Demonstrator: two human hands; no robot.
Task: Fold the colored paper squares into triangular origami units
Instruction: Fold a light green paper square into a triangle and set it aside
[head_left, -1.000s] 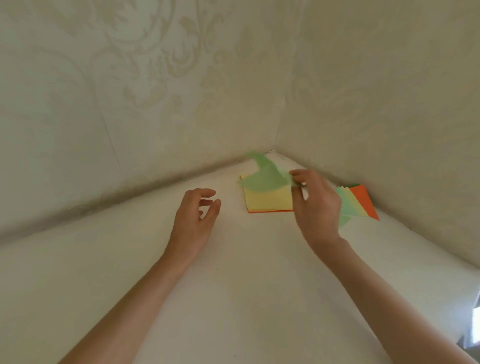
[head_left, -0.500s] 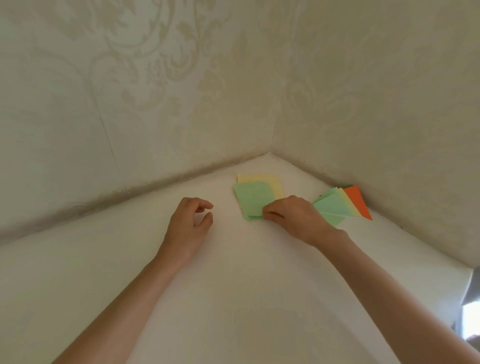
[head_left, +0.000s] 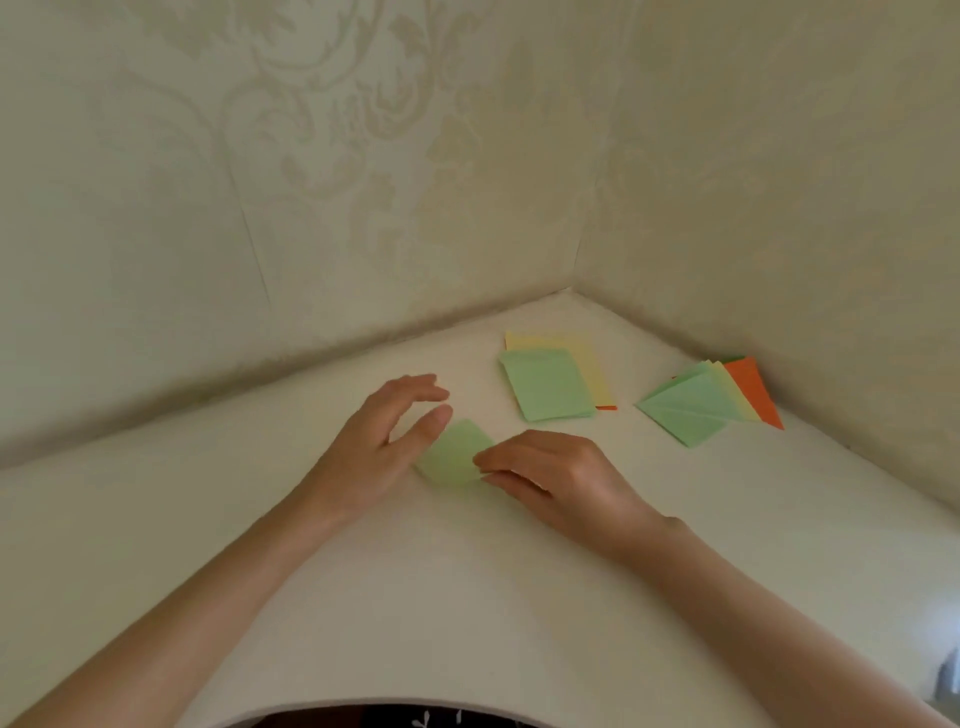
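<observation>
Pale green paper square (head_left: 452, 457) — now arriving from the stacked coloured sheets (head_left: 550, 384); right hand (head_left: 566, 478) pinching its corner, left hand (head_left: 384, 436) hovering loosely spread, empty — I'm expecting folding.

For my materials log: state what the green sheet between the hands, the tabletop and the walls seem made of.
The green sheet looks like thin matte paper: flat, faintly translucent. The tabletop is a smooth white surface with a dull sheen; laminate or painted board, unclear which. The walls are probably cream wallpaper: embossed floral pattern, a vertical seam.
</observation>
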